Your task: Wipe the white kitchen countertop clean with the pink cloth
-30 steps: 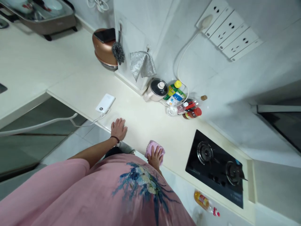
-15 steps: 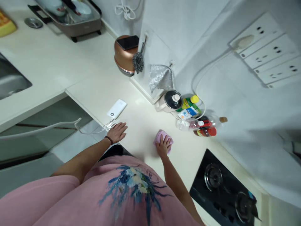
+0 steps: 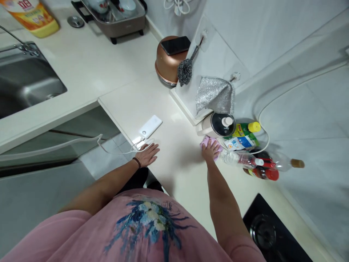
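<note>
Under my right hand (image 3: 209,150) a pink cloth (image 3: 218,142) is pressed against the white countertop (image 3: 180,160). The hand has hold of the cloth, beside the base of a cream electric pot with a dark lid (image 3: 218,124). My left hand (image 3: 148,154) lies flat at the counter's front edge, fingers outstretched, holding nothing. It is by a white cable (image 3: 135,146) that runs to a white power bank (image 3: 151,126).
Several bottles, among them a clear one (image 3: 237,158) and one with a red cap (image 3: 268,174), stand along the wall. A black gas stove (image 3: 280,233) sits at lower right, a sink (image 3: 29,83) at left. A copper-coloured pot (image 3: 166,63) with a phone (image 3: 176,45) stands farther back.
My right hand has slid the pink cloth away from my body, from mid-counter to beside the electric pot and bottles. My left hand stays by the counter edge. The view has shifted.
</note>
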Tool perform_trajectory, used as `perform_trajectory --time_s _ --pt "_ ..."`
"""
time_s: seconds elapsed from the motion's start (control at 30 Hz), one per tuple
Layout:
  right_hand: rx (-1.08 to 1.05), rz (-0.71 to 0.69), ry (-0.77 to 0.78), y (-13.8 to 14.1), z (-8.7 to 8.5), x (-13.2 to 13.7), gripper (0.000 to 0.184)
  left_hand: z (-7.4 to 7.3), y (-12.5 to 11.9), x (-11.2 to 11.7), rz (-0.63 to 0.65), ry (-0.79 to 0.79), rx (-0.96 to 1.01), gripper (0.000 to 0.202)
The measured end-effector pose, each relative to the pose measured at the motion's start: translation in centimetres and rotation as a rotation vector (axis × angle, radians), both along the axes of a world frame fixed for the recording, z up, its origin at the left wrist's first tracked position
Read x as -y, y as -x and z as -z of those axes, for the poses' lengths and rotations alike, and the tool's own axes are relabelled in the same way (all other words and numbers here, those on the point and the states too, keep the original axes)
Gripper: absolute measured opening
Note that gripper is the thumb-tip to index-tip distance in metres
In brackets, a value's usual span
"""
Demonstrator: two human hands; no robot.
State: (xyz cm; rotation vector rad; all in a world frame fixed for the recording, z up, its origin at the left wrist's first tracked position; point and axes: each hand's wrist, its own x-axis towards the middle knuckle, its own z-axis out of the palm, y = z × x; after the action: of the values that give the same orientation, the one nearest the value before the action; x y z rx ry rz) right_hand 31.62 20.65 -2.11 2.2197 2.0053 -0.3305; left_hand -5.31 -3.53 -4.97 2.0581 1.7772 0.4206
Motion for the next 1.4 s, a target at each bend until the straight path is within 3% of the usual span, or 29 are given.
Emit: perform_trajectory --time_s 0.13,0.27,0.4,0.47,0.53,0.6,0.7,1.0,1.13,1.2,1.27,1.4 --pt "-0.002 -0.077 -0.046 3.3 -0.8 6.9 0.073 -0.3 -0.1 -0.1 -0.011 -0.009 0.008 0.053" --pt "0.001 -0.268 0.005 5.6 -0.9 17.7 0.072 -0.4 -0.2 -0.2 -0.024 -0.034 0.021 0.052" --pt "0.053 -0.360 0.121 5.6 -0.4 27.7 0.074 -0.2 -0.3 -0.3 -0.006 -0.066 0.016 0.051" --pt "0.088 -0.368 0.104 5.4 0.0 30.8 0.071 -0.1 -0.3 -0.3 0.007 -0.076 0.006 0.051" --pt "0.122 -0.365 0.062 5.5 0.3 32.2 0.068 0.0 -0.3 -0.3 0.011 -0.085 0.006 0.052" --pt "0.138 -0.375 0.033 5.8 0.5 31.6 0.066 0.3 -0.3 -0.3 0.009 -0.092 0.008 0.051" --pt "0.101 -0.422 0.014 6.7 0.5 27.8 0.068 0.8 -0.4 -0.2 0.013 -0.102 0.010 0.051" --pt "0.037 -0.358 -0.058 13.2 0.1 7.3 0.070 1.6 -0.5 0.1 0.035 -0.071 -0.010 0.054" --pt "0.037 -0.299 -0.088 16.5 0.2 0.8 0.072 1.6 -0.5 0.2 0.045 -0.058 -0.016 0.054" --pt "0.040 -0.283 -0.079 17.5 0.3 -0.3 0.073 1.5 -0.5 0.2 0.045 -0.053 -0.016 0.054" --pt "0.041 -0.314 -0.071 18.2 0.3 0.3 0.073 1.4 -0.4 0.2 0.048 -0.055 -0.014 0.053" --pt "0.022 -0.505 -0.092 18.7 0.1 6.6 0.071 0.9 -0.4 0.1 0.039 -0.074 -0.022 0.056"
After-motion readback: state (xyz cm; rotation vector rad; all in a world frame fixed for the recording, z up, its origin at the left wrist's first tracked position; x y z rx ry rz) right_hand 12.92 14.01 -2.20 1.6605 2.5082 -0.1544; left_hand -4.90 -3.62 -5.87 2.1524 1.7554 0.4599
